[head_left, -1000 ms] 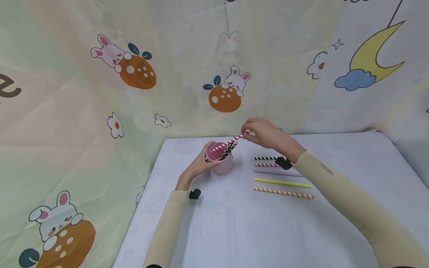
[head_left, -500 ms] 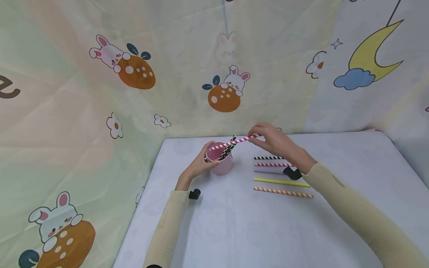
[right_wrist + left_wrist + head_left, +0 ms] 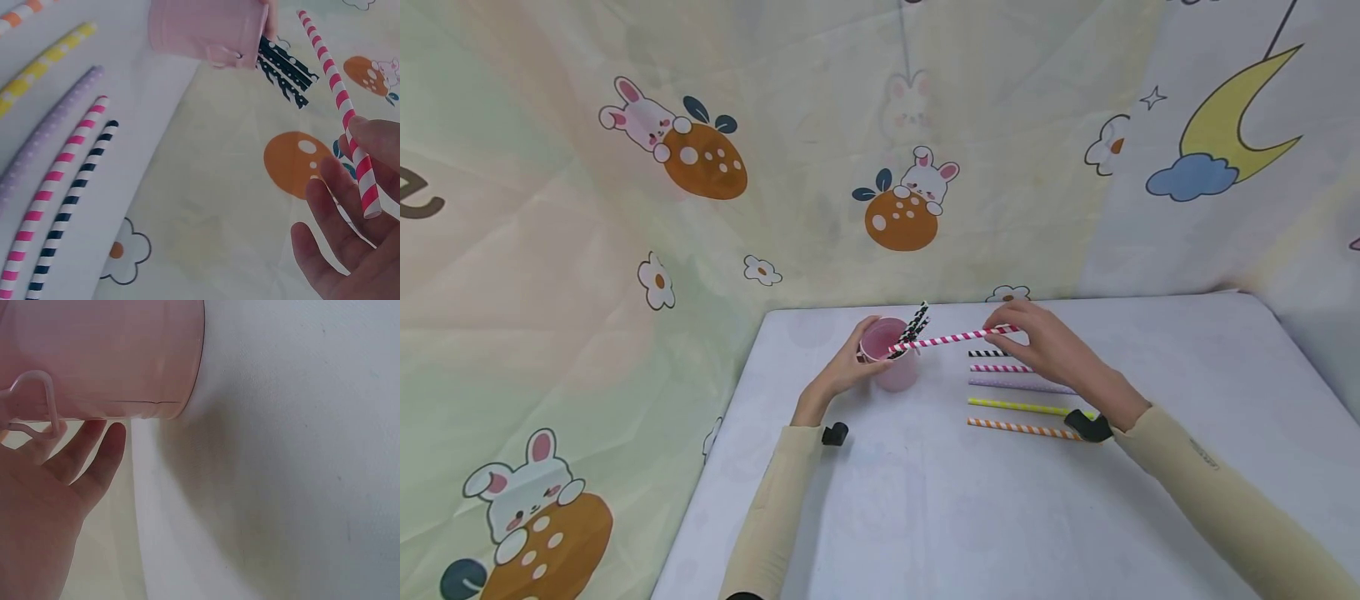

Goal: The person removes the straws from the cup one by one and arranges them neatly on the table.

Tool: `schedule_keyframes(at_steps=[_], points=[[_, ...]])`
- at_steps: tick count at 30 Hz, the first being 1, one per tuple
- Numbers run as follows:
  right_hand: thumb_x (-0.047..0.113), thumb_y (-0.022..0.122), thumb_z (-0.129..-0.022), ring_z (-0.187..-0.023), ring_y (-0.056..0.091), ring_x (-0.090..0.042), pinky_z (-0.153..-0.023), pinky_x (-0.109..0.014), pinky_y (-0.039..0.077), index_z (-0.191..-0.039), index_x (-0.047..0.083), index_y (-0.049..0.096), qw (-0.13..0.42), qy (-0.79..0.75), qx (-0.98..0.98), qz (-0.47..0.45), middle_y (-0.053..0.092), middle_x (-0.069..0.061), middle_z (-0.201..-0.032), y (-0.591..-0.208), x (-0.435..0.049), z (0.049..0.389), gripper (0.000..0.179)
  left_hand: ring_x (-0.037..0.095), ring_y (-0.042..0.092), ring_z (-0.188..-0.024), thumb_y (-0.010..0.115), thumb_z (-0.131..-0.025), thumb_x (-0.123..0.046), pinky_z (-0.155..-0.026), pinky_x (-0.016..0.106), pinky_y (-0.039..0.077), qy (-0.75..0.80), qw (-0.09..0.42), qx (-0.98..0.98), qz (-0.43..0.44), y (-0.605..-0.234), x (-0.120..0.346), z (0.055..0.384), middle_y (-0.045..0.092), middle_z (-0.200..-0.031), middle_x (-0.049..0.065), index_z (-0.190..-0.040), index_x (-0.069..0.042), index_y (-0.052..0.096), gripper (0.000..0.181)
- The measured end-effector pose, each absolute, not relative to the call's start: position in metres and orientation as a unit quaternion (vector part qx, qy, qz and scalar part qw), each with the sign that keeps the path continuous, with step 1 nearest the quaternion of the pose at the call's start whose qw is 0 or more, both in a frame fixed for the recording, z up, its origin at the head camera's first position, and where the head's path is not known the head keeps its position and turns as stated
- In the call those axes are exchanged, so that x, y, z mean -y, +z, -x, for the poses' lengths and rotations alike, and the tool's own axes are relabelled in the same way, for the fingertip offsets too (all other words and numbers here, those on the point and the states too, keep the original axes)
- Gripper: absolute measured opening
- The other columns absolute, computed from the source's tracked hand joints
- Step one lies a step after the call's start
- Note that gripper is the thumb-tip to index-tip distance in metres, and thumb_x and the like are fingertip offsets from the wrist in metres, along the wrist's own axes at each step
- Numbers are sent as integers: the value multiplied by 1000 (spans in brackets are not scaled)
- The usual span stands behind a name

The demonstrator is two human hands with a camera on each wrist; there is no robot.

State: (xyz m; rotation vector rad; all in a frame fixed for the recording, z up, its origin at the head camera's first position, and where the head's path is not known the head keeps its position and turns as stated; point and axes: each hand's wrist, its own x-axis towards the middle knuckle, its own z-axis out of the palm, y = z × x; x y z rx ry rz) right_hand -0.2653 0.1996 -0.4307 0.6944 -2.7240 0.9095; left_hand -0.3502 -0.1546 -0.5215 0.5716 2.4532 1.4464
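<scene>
at the centre of the head view, the left hand (image 3: pixel 842 367) curls round a smooth pink round bucket (image 3: pixel 895 379), thumb along the near side; its far fingers are mostly hidden there, and the left wrist view cuts off the bucket's mouth. a bunch of slim black-and-white patterned straws (image 3: pixel 916 323) leans out of the bucket, lower ends out of sight inside and their exact number hard to make out. the right hand (image 3: pixel 1048 346), right of centre, pinches one end of a red-and-white striped straw (image 3: pixel 955 338) between thumb and fingertip, its other fingers spread and loosely bent in the right wrist view. the striped straw lies nearly level, its far tip crossing the bucket's rim in the head view; whether it touches the bunch cannot be told. beneath that arm, a black-and-white striped straw (image 3: pixel 988 353), a pink-and-white striped straw (image 3: pixel 1000 368), a lilac dotted straw (image 3: pixel 1022 384), a yellow-and-white straw (image 3: pixel 1018 406) and an orange-and-white striped straw (image 3: pixel 1022 427) lie in a row on the white tabletop (image 3: pixel 910 500), right ends partly covered by hand and wrist.
</scene>
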Motion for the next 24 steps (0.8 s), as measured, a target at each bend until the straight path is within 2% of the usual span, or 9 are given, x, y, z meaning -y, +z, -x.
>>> schedule_keyframes(at_steps=[3, 6, 13, 17, 24], points=[[17, 73, -93, -117, 60, -28, -95, -51, 53, -112, 12, 71, 88, 317, 918, -219, 67, -5, -115, -437, -206, 258, 20, 26, 45, -137, 80, -86, -31, -113, 48, 40, 486, 138, -842, -191, -509, 153, 345, 41, -154, 4, -159, -28, 22, 93], [16, 73, -93, -113, 62, -29, -92, -52, 54, -113, 9, 71, 83, 322, 921, -203, 67, -7, -116, -443, -212, 251, 22, 29, 41, -141, 79, -87, -29, -115, 49, 39, 482, 151, -843, -186, -507, 152, 346, 37, -157, 8, -160, -25, 19, 95], [17, 74, -92, -106, 63, -24, -88, -51, 55, -109, 13, 72, 93, 325, 920, -199, 67, -3, -111, -458, -227, 236, 18, 25, 42, -140, 81, -85, -32, -115, 51, 38, 497, 123, -837, -191, -527, 154, 354, 38, -156, 1, -158, -35, 21, 94], [18, 75, -91, -104, 64, -23, -88, -49, 55, -109, 13, 72, 89, 324, 922, -193, 68, -2, -111, -466, -232, 228, 19, 23, 43, -139, 82, -84, -34, -114, 51, 39, 497, 116, -839, -190, -527, 154, 353, 41, -153, -2, -157, -36, 24, 93], [22, 74, -93, -110, 63, -29, -92, -54, 54, -116, 14, 69, 60, 319, 933, -156, 68, -6, -116, -479, -241, 209, 25, 23, 45, -138, 81, -84, -40, -113, 51, 39, 490, 112, -843, -191, -528, 155, 353, 42, -152, -2, -157, -36, 23, 94]])
